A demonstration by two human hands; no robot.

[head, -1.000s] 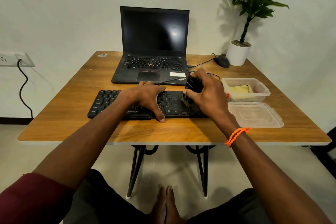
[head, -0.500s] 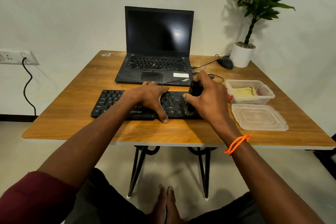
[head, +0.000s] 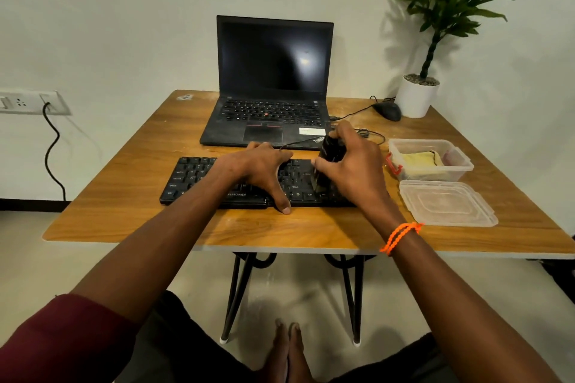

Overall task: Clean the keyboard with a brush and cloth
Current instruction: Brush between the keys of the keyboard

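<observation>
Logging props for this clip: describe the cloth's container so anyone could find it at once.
On the wooden table, look right of the black keyboard, beyond the right hand. The clear plastic tub stands there with a yellow cloth inside. Unlike the flat loose lid just nearer the person, it is deep and has a red clip.

Keyboard (head: pixel 199 177) before laptop (head: pixel 267 115)
</observation>
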